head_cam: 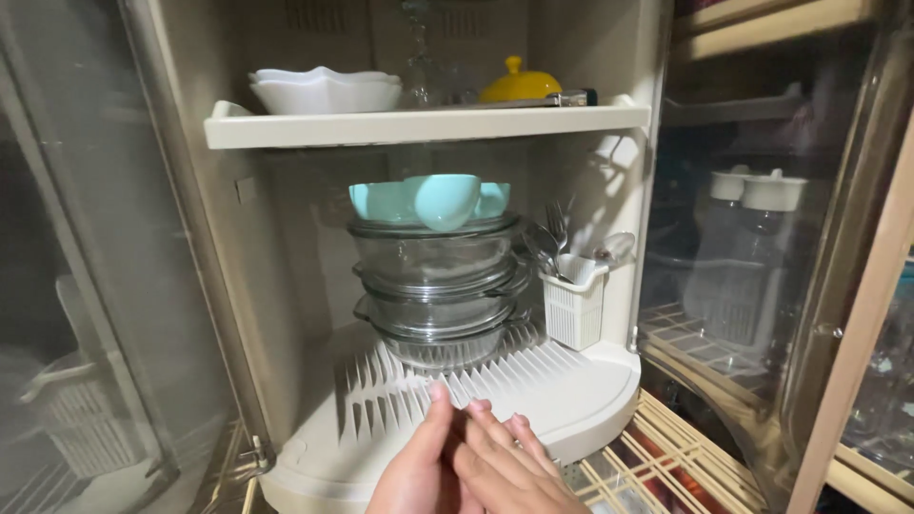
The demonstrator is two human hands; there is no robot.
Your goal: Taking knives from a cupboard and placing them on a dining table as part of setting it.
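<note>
My left hand (419, 466) and my right hand (509, 457) are low in the view, touching each other, fingers stretched forward and holding nothing. Their fingertips hover over the front of a white ridged dish rack (533, 376) on the lower shelf of a cream cabinet. Behind them on the rack stands a stack of three clear glass bowls (438, 295), apart from my hands. Several pale turquoise cups (443, 200) lie on top of the stack.
A white slotted cutlery holder (574, 305) with forks and spoons stands right of the bowls. The upper shelf (428, 126) carries white bowls (324, 90) and a yellow lid (519, 86). Clear doors stand open on both sides; jars with white lids (752, 228) show through the right pane.
</note>
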